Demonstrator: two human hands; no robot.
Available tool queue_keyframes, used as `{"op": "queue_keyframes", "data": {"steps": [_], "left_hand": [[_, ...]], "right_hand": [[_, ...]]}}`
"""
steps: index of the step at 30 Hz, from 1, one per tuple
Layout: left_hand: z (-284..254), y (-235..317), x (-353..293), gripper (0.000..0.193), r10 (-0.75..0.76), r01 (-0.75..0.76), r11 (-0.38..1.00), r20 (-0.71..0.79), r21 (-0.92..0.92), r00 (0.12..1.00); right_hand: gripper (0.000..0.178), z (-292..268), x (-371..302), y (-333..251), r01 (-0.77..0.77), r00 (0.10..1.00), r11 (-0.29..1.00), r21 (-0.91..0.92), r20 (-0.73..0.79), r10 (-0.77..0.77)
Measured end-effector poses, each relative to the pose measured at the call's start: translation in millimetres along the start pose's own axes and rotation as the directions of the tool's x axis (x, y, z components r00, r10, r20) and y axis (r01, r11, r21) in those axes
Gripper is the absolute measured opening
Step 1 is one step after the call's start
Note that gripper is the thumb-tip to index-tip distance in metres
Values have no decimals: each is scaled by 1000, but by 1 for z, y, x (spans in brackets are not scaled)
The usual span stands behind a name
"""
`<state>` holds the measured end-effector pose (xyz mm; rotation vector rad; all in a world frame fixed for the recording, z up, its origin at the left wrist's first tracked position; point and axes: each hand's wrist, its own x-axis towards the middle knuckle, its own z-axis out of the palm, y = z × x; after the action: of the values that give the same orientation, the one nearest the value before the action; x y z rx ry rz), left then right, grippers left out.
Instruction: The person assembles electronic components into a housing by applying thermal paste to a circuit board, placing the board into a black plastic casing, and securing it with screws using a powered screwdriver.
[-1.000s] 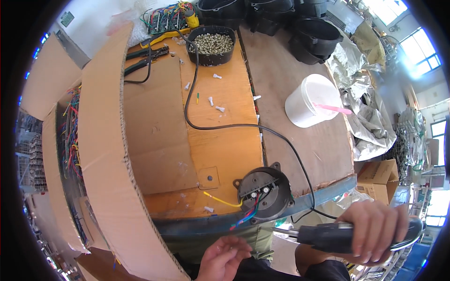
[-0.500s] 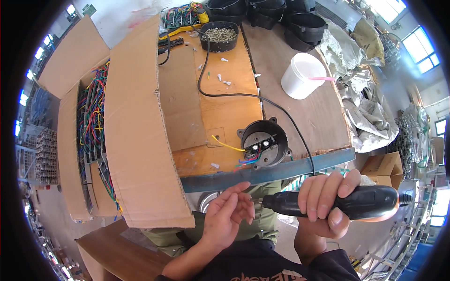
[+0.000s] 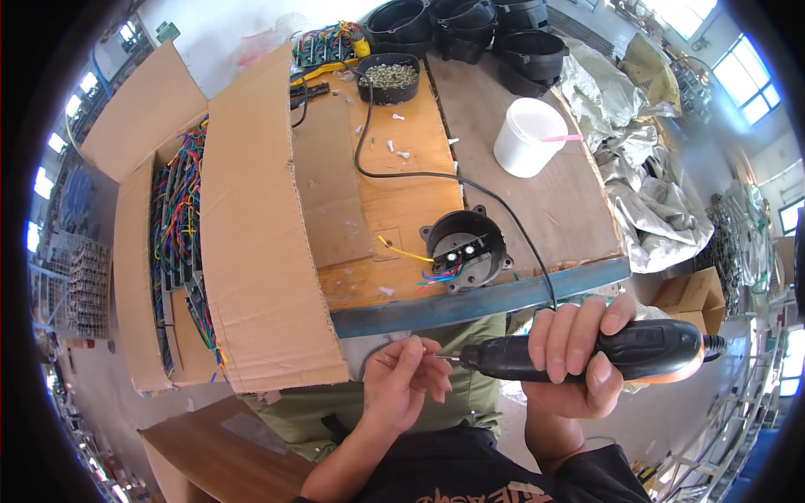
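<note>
My right hand (image 3: 580,356) is wrapped round a black electric screwdriver (image 3: 658,350), held level with its bit pointing left. At the bit's tip, the thumb and fingertips of my left hand (image 3: 402,373) pinch what looks like a small screw (image 3: 426,350), mostly hidden by the fingers. Beyond both hands, near the table's front edge, sits a round black housing (image 3: 493,237) with lugs round its rim. A circuit board (image 3: 461,254) with two pale round parts lies tilted inside it. From the board a yellow wire (image 3: 404,250) and several coloured wires stick out to the left.
A large cardboard box (image 3: 260,226) full of wired boards (image 3: 178,193) stands at the left. Farther back are a dark dish of small metal parts (image 3: 391,77), black housings (image 3: 531,59) and a white bucket (image 3: 524,142). A black cable (image 3: 495,194) crosses the table (image 3: 570,201).
My left fingertips have closed in at the bit's tip. The screwdriver has shifted slightly left. The whole view has tilted a little; the housing stays on the table.
</note>
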<state>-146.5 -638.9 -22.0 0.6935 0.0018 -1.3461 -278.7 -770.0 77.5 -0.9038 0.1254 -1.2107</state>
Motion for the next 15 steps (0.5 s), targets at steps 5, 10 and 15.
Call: {"op": "queue_keyframes", "data": {"steps": [5,10,15], "left_hand": [[0,0,1,18,27,-27,1000,54,-13,998],[6,3,0,14,18,-17,998,-17,63,1000],[5,7,1,14,9,-9,1000,84,0,996]], "right_hand": [[32,-1,-1,1,2,1000,1000,10,-11,-2],[31,-3,0,0,13,1000,1000,15,-11,-13],[30,-5,8,0,-28,999,996,79,-16,29]]}}
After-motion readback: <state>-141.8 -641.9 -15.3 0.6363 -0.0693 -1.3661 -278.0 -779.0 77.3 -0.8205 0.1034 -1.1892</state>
